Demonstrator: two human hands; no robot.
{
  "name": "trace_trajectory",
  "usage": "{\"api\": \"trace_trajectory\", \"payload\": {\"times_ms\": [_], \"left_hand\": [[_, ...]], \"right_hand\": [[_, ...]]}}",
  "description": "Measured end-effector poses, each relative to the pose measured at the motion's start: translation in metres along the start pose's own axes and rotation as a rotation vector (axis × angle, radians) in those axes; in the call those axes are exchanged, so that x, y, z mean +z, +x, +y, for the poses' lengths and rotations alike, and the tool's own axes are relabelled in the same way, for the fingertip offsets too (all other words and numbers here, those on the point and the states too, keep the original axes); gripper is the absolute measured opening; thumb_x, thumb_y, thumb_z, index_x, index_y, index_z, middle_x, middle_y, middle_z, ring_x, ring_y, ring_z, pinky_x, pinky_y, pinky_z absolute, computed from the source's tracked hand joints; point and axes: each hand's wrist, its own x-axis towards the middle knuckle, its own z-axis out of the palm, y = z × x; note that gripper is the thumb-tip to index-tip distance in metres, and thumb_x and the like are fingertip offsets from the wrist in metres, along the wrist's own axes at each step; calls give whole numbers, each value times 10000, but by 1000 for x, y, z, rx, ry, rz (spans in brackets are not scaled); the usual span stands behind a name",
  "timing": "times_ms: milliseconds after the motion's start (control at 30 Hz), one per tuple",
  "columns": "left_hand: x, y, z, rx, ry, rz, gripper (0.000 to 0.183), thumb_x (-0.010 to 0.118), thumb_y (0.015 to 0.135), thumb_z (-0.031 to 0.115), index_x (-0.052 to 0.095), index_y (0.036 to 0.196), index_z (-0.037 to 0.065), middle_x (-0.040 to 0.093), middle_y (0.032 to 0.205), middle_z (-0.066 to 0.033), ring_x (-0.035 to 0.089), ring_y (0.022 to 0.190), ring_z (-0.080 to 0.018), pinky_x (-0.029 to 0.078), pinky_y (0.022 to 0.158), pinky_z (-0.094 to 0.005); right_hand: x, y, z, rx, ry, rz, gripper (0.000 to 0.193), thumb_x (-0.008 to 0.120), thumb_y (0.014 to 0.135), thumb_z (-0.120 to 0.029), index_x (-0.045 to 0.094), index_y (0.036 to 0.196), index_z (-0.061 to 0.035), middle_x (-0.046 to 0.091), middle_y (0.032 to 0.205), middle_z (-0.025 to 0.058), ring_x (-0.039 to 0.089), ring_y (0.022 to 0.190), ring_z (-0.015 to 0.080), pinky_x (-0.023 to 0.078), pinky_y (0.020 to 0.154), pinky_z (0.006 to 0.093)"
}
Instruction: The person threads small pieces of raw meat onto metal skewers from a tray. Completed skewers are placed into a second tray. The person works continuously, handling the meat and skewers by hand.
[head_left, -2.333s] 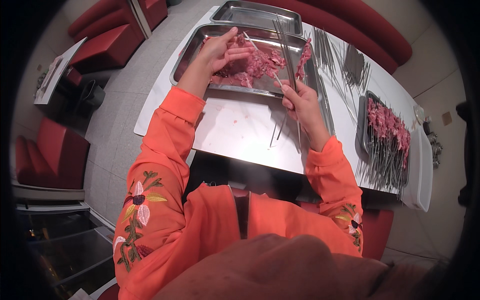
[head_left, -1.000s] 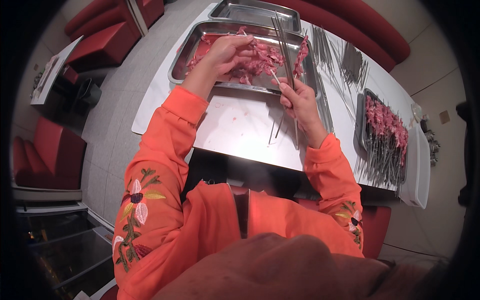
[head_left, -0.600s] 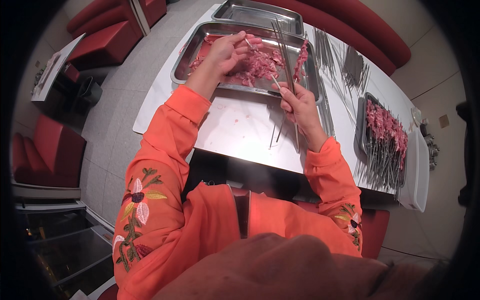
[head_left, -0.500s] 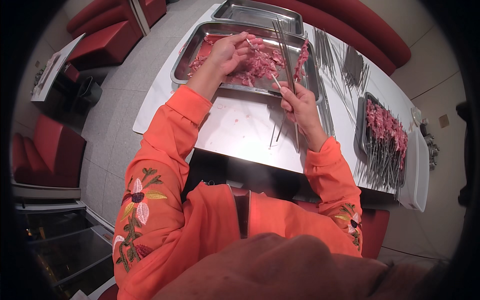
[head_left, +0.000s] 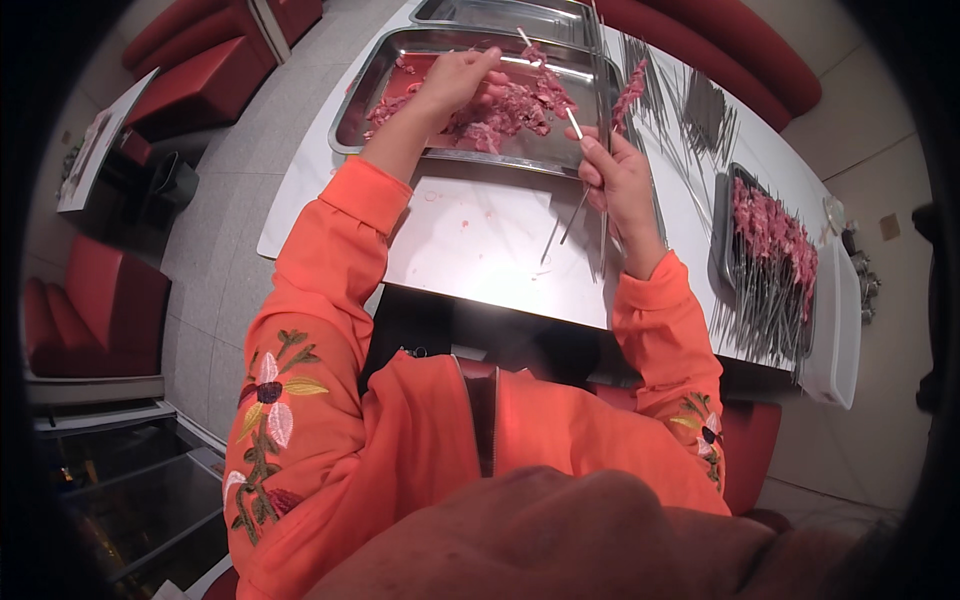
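My left hand (head_left: pixel 455 82) hovers over raw meat pieces (head_left: pixel 490 125) in a steel tray (head_left: pixel 345 130), its fingers curled in; what they hold, if anything, is hidden. My right hand (head_left: pixel 622 182) is closed around several thin metal skewers (head_left: pixel 602 225). One of these, a meat skewer (head_left: pixel 545 82), slants up to the left over the tray, with pink meat along it and its pale tip bare. Another skewer's meat (head_left: pixel 629 95) stands just beyond my right hand. My left fingers are apart from the slanting skewer.
A second steel tray (head_left: pixel 440 12) sits behind the first. Bare skewers (head_left: pixel 705 115) lie on the white table (head_left: pixel 470 245) at the right. Farther right, a dark tray (head_left: pixel 728 185) holds many loaded meat skewers (head_left: pixel 775 235), beside a white plastic bin (head_left: pixel 838 330). Red bench seats (head_left: pixel 700 45) border the table.
My left hand has come off the skewer and moved slightly left and up, its fingers more curled. The skewer in my right hand now tilts upward, showing meat along it.
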Motion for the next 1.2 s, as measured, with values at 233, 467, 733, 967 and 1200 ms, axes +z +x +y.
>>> {"api": "trace_trajectory", "payload": {"times_ms": [233,467,733,967,1200], "left_hand": [[37,16,-33,582,1415,-92,219,613,760,167,693,964,165,624,963,-70,551,919,-276,455,783,-394],[25,27,-21,583,1322,-147,185,607,762,145,660,938,123,615,975,-79,527,1013,-268,438,825,-402],[0,31,5,63,255,-176,113,503,903,152,557,931,58,664,961,-64,590,777,-93,442,695,-250],[-9,18,25,-62,45,-118,150,465,932,172,514,975,38,653,953,-151,625,749,-166,480,599,-267],[-18,15,13,-102,-324,-140,165,465,913,78,495,1040,-22,603,1070,-207,618,981,-240,526,761,-277]], "right_hand": [[-5,3,0,-3,21,24,235,497,928,-160,572,1098,-16,379,582,-63,277,422,4,219,363,159],[-9,5,2,-21,34,14,225,506,925,-161,577,1081,-15,391,582,-59,290,436,5,223,356,163],[-9,4,0,-36,69,14,206,512,918,-150,583,1051,-9,424,577,-44,329,436,16,241,354,173],[-6,2,-2,-14,13,14,232,496,926,-160,569,1092,-16,376,577,-63,284,424,4,232,358,160],[-9,3,-2,8,19,-18,223,507,918,-163,577,1060,-7,410,569,-54,312,419,14,237,357,170]]}}
